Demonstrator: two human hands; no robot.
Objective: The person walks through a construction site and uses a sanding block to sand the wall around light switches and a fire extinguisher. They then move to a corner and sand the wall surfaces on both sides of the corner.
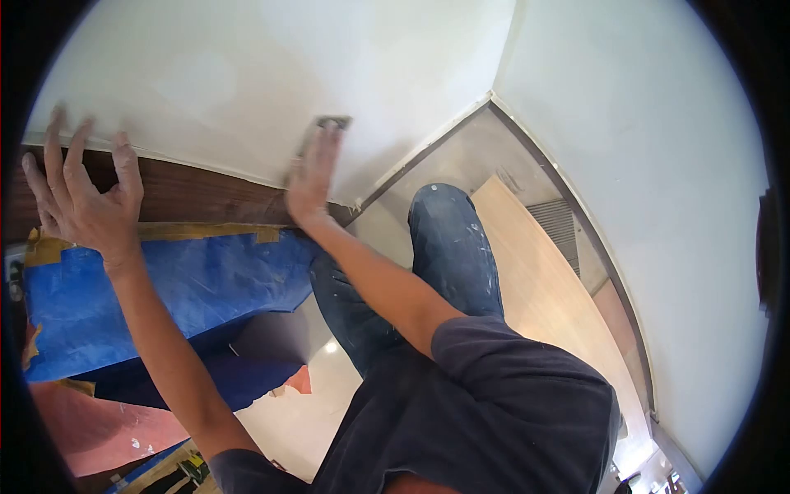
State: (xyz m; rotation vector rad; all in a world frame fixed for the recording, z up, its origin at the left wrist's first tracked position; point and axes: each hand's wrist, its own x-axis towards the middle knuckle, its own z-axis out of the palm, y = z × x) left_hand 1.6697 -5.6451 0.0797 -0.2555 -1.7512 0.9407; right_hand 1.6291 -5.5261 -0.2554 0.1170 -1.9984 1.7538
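My left hand (95, 193) is spread with its fingers apart, resting at the lower edge of the white wall (247, 90) and over the dark wooden strip (193, 191). Nothing is held in it. To its right, my right hand (315, 174) is slightly blurred and presses a small dark flat pad (334, 122) against the white wall. The fingers lie together over the pad and hide most of it.
Blue sheeting (164, 296) fixed with tape hangs below the wooden strip. Reddish sheeting (107, 428) lies at the lower left. A second wall (634, 140) meets the first at a corner. A light wooden board (543, 272) is right of my knees.
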